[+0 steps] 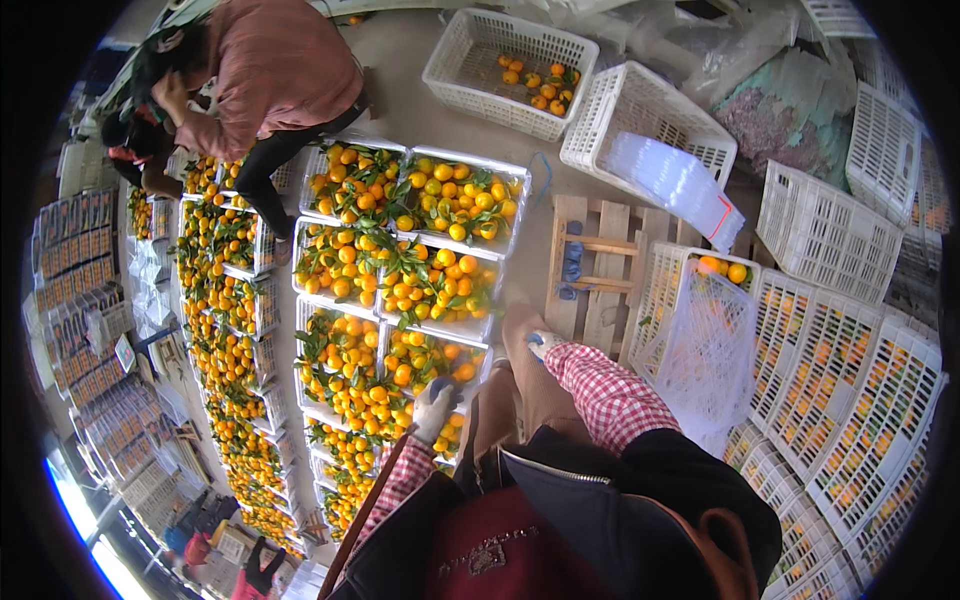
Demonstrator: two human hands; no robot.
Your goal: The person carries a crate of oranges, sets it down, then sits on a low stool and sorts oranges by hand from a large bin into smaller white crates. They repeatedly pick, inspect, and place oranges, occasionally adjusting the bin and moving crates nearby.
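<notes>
My left hand (pixel 435 409), in a white and blue work glove, is over the near right edge of a white crate heaped with oranges with green leaves (pixel 401 373). Its fingers are bent, and whether it holds anything is hidden. My right hand (pixel 541 345), gloved alike, rests against my brown-trousered leg (pixel 523 330); its fingers are partly hidden and no fruit shows in it. Beyond my left hand, more filled crates stand side by side, with oranges (pixel 442 281) and oranges (pixel 461 196) piled in them.
At the right stand a wooden stool (pixel 600 244) on a pallet (pixel 592 315), a crate holding plastic sheets (pixel 675 180) and stacked orange-filled crates (pixel 817 352). A crate with a few oranges (pixel 510 112) lies ahead. Another person (pixel 277 67) bends over the crates at upper left.
</notes>
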